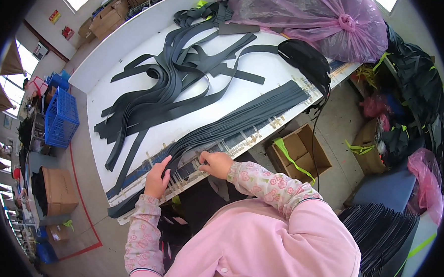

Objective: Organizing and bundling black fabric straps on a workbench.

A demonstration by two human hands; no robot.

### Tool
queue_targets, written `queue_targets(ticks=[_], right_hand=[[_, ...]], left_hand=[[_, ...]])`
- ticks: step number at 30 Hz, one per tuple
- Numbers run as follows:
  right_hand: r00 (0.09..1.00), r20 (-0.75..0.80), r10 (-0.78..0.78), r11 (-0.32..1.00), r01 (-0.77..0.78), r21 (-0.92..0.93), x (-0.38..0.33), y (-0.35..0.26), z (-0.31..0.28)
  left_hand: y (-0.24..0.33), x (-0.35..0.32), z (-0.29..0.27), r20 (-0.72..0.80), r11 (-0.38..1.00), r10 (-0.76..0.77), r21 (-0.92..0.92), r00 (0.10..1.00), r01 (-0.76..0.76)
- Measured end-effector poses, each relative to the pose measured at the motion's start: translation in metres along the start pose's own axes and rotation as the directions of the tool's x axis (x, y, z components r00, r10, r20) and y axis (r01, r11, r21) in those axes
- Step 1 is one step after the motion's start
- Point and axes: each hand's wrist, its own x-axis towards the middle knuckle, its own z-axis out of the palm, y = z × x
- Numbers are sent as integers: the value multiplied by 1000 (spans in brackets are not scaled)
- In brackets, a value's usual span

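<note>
A tight bundle of long dark grey strips (242, 118) lies along the near edge of the white table (137, 36). My left hand (158, 178) rests with fingers spread on the bundle's near end. A little to its right, my right hand (216, 164) pinches the strip ends between thumb and fingers. A looser heap of wider dark strips (160, 86) sprawls across the middle of the table, apart from both hands. Both sleeves are pink with a flower print.
A big pink plastic bag (331, 19) sits at the table's far right end, with a black cloth piece (305, 58) beside it. An open cardboard box (300, 152) stands on the floor below. A stack of black sheets (381, 234) is at my right. Blue crates (60, 115) stand to the left.
</note>
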Motion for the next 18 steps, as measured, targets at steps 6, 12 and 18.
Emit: queue_targets(ticks=[6, 12, 18], right_hand=[[928, 281, -246, 957, 186, 222, -9, -55, -79], [670, -196, -716, 652, 742, 156, -48, -146, -189], [349, -600, -720, 645, 654, -395, -95, -171, -295]], left_hand=[[86, 82, -118, 376, 697, -146, -617, 915, 365], [285, 187, -179, 228, 577, 162, -811, 960, 96], [413, 237, -189, -39, 376, 297, -913, 954, -155]])
